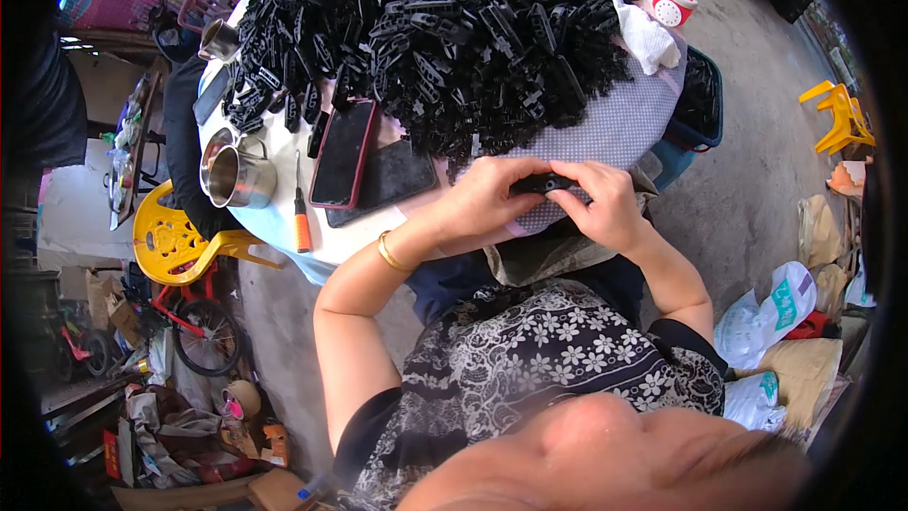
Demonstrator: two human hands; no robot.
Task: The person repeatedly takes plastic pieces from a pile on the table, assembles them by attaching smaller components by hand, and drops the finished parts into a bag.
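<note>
Between my two hands, just over the near edge of the round table, is a small black plastic part [543,184]. My left hand [482,193] is closed on its left end, with a gold-coloured bangle on that wrist. My right hand [605,201] pinches the right end between thumb and fingers. The fingers cover much of the part, so its full shape is hidden. Just beyond my hands, a large heap of similar black plastic parts [426,38] covers the far side of the table.
Left of my hands lie a red-edged phone [343,153], a dark tablet-like slab [402,182] and an orange-handled screwdriver [302,218]. Metal mugs [241,178] stand at the table's left edge. A white cloth [649,33] and a red-and-white container [673,2] sit far right. Yellow chair [175,237] at left.
</note>
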